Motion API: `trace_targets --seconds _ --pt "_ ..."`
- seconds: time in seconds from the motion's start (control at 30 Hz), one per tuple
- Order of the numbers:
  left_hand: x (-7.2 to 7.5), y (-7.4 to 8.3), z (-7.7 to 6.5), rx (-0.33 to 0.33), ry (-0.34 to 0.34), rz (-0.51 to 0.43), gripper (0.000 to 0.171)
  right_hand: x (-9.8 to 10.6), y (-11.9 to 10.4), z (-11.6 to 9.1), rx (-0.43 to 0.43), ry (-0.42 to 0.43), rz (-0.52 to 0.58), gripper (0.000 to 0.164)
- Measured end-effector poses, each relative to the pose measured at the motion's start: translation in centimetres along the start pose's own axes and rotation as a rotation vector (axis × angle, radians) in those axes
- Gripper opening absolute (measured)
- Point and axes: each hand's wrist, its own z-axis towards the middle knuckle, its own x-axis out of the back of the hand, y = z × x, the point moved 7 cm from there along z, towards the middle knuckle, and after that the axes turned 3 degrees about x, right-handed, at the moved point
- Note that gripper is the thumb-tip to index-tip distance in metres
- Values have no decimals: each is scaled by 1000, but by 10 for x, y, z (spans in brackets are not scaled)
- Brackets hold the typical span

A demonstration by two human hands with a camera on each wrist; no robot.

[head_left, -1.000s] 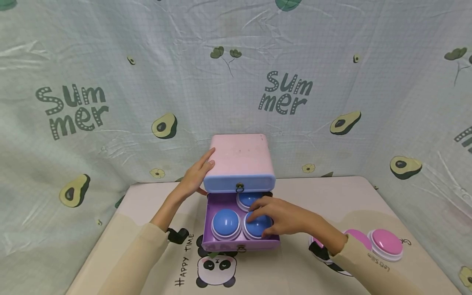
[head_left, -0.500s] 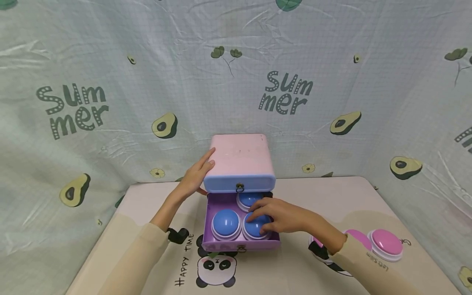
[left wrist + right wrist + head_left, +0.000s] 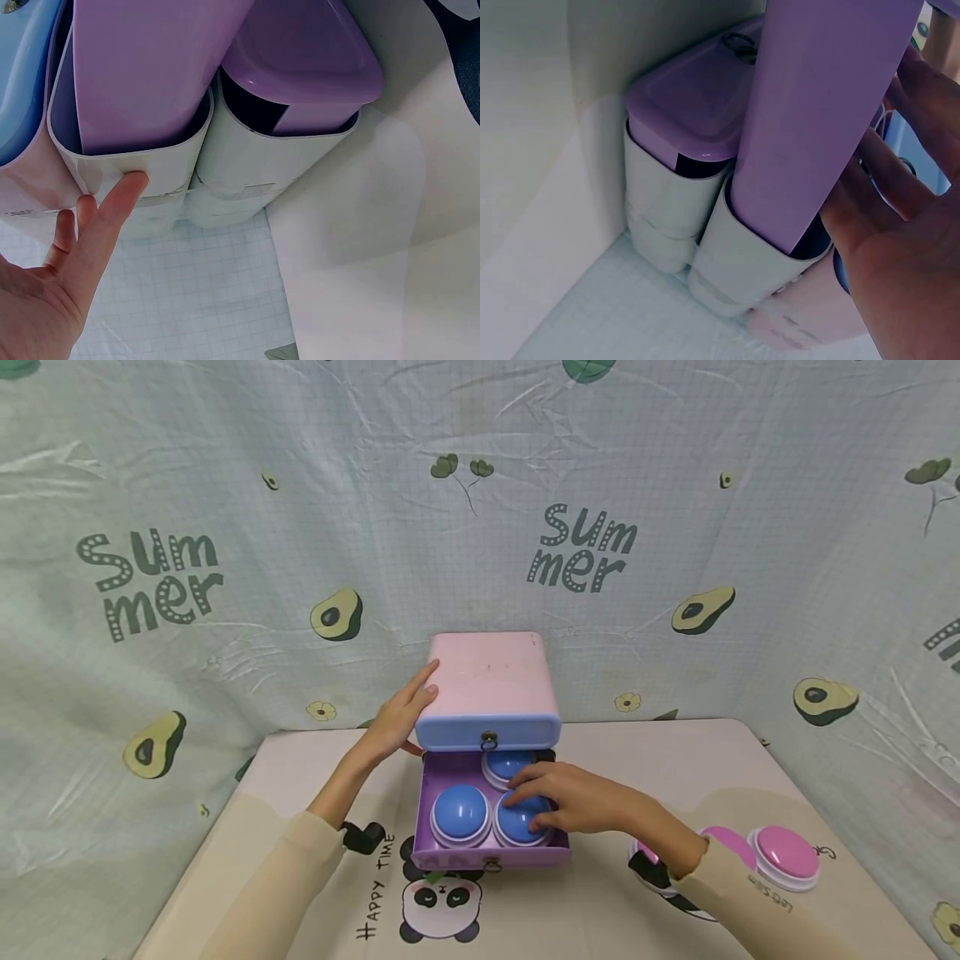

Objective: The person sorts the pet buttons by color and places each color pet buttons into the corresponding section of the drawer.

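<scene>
The drawer is already standing pulled out, blue buttons sitting inside, pink buttons on the tabletop. Work inside is seemingly unfinished: the right hand is curving over the front right blue one, grip unclear; the left hand is resting straight-fingered against the cabinet.

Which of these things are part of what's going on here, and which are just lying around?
Seemingly in the job:
drawer box, touched by the left hand
open purple drawer
blue buttons, one under the right hand

Apparently not involved:
pink buttons on the table
printed curtain behind
</scene>
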Motion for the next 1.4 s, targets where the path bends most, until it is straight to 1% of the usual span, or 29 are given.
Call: trace_targets --seconds 0.13,0.23,0.3,0.4,0.53,0.67,0.77,0.87,0.97,1.07,1.2,1.3,1.4 --pt "0 0 0 2 1 -3 59 2 0 -1 -4 27 -13 35" --pt "0 0 0 1 -1 -4 59 5 -1 -3 -18 50 5 32" --pt "0 0 0 0 -3 -5 59 8 -5 -4 -23 68 21 31" --pt "0 0 1 -5 -3 -4 58 12 -14 -6 -7 107 27 30" --pt "0 0 2 -11 0 3 58 17 -30 -11 62 203 -13 28" --pt "0 -1 2 -10 1 9 58 19 -50 -17 154 316 -112 26" --pt "0 -1 1 -9 1 11 59 19 -65 -21 218 382 -173 25" --pt "0 -1 1 -8 1 7 58 16 -78 -25 275 416 -208 23" --pt "1 -2 0 -5 -1 -1 58 8 -88 -27 301 422 -252 22" --pt "2 -1 1 -8 -2 -2 58 -4 -92 -27 277 403 -263 25" --pt "1 19 -11 8 -16 -3 59 -22 -90 -27 211 406 -256 28" --pt "1 36 -22 23 -28 -3 60 -32 -89 -27 165 427 -301 29" --pt "1 39 -24 20 -27 5 60 -41 -89 -27 107 415 -323 29"
